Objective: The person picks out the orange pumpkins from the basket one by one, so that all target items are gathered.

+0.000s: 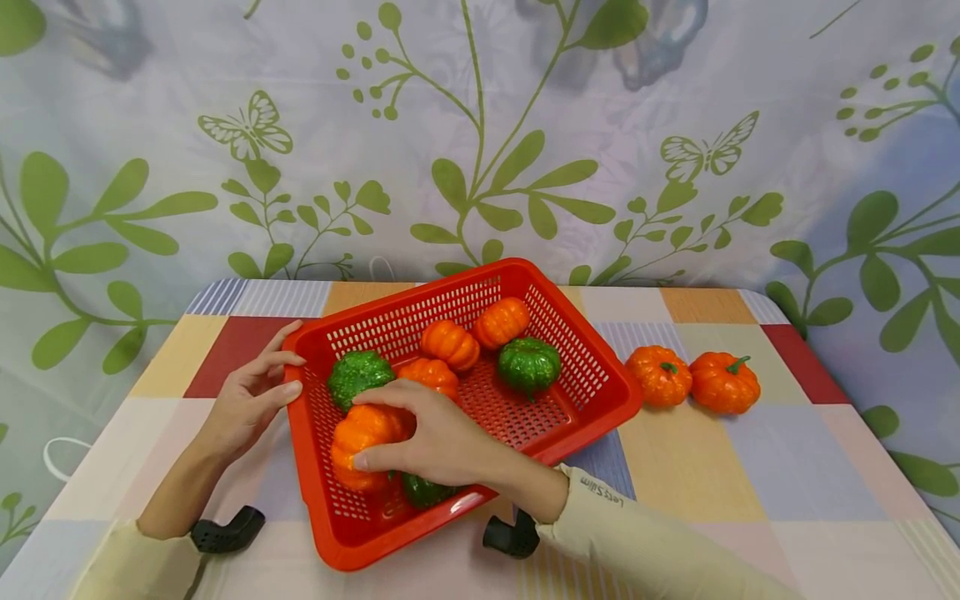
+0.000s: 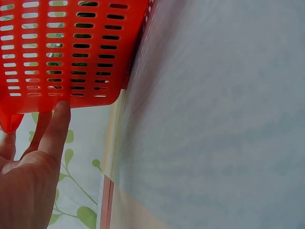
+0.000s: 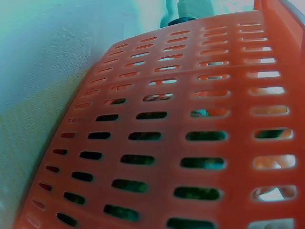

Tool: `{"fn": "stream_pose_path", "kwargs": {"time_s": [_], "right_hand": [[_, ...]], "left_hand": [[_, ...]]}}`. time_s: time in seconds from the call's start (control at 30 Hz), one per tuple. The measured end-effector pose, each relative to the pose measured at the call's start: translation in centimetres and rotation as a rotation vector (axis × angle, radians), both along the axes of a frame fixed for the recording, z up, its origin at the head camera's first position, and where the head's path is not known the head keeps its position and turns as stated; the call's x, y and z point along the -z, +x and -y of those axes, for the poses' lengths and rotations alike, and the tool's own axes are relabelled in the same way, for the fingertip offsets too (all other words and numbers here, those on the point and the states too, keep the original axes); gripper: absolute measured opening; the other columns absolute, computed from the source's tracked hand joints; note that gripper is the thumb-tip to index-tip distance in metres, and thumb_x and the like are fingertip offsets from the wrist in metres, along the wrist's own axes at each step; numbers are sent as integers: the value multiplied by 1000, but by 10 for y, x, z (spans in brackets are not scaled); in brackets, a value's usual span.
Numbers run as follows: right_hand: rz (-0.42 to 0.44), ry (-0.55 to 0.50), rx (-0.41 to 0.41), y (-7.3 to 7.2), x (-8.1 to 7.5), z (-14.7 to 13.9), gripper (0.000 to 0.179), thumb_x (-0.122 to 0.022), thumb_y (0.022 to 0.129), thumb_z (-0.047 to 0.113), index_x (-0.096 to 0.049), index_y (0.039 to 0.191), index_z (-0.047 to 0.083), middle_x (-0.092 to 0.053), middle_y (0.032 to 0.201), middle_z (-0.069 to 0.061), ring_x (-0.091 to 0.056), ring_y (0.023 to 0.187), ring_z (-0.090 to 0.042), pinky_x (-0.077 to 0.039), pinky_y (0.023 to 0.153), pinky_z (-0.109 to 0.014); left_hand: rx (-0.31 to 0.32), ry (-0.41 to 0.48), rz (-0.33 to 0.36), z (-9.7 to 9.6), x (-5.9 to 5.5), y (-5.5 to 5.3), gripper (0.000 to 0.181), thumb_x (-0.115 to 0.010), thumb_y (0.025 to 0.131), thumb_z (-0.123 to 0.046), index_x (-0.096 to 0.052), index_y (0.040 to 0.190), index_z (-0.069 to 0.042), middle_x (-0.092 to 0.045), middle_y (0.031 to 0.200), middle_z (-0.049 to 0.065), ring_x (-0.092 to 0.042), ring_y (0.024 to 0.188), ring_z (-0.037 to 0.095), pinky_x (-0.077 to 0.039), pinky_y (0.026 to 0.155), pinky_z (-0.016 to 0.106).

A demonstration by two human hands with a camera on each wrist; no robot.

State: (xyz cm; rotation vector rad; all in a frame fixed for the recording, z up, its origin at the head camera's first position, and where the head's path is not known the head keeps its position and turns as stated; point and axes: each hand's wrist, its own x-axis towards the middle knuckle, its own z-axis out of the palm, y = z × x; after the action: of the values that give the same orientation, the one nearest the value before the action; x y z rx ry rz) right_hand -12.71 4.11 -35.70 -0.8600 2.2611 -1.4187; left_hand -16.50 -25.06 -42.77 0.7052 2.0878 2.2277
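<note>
In the head view, my right hand (image 1: pixel 431 433) grips an orange toy pumpkin (image 1: pixel 363 442) at the near left inside a red plastic basket (image 1: pixel 480 500). Its thumb lies on the near side and the fingers on the far side. My left hand (image 1: pixel 251 400) touches the basket's left rim; the left wrist view has its fingers (image 2: pixel 59 126) extended against the slotted red wall (image 2: pixel 62 62). Around the held pumpkin lie a green pumpkin (image 1: pixel 360 375), another orange one (image 1: pixel 431 375), and a dark green one (image 1: pixel 427 492) partly hidden beneath the right hand.
Farther back in the basket sit two orange pumpkins, one (image 1: pixel 450 344) left of the other (image 1: pixel 502 322), and a green pumpkin (image 1: pixel 529 364). Two more orange pumpkins, one (image 1: pixel 660 375) beside another (image 1: pixel 723 383), rest on the checked tablecloth (image 1: pixel 697 475). A leaf-patterned curtain (image 1: pixel 495 142) hangs behind.
</note>
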Motion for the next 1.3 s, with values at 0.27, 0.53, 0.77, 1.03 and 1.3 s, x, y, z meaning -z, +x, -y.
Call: {"fn": "stream_pose_path", "kwargs": {"time_s": [0.27, 0.53, 0.77, 1.03, 1.3], "right_hand": [[41, -69, 119, 6, -2, -4, 64, -74, 84, 35, -52, 142, 20, -49, 124, 4, -53, 106, -10, -49, 90, -29], [88, -173, 185, 11, -6, -10, 59, -78, 81, 29, -44, 129, 20, -50, 123, 4, -59, 100, -12, -53, 85, -29], [4, -195, 143, 11, -6, -13, 57, -78, 82, 28, -53, 132, 22, -48, 125, 6, -53, 105, -12, -52, 87, -32], [64, -292, 148, 12, -8, -20, 64, -79, 81, 24, -47, 136, 18, -52, 127, 2, -58, 104, -15, -53, 90, -34], [-17, -260, 170, 17, -16, -36, 60, -79, 81, 24, -49, 133, 20, -52, 129, 4, -57, 104, -16, -53, 88, -35]], "left_hand": [[0, -4, 25, -5, 1, 0, 31, -49, 95, 9, -62, 120, -3, -19, 162, 5, -35, 135, 22, -53, 90, 31], [20, 2, 7, -3, 1, -4, 34, -46, 95, 11, -62, 120, -5, -21, 161, 4, -36, 134, 21, -53, 89, 31], [34, 3, 16, -1, 3, -4, 33, -45, 95, 12, -60, 120, -3, -20, 162, 3, -38, 133, 20, -53, 89, 31], [28, -1, 16, 0, 1, -5, 35, -45, 95, 12, -61, 120, -7, -19, 161, 4, -38, 133, 21, -53, 89, 31], [32, 4, 19, 3, 1, -4, 36, -44, 95, 12, -62, 120, -8, -19, 162, 4, -36, 134, 21, -54, 88, 32]]}}
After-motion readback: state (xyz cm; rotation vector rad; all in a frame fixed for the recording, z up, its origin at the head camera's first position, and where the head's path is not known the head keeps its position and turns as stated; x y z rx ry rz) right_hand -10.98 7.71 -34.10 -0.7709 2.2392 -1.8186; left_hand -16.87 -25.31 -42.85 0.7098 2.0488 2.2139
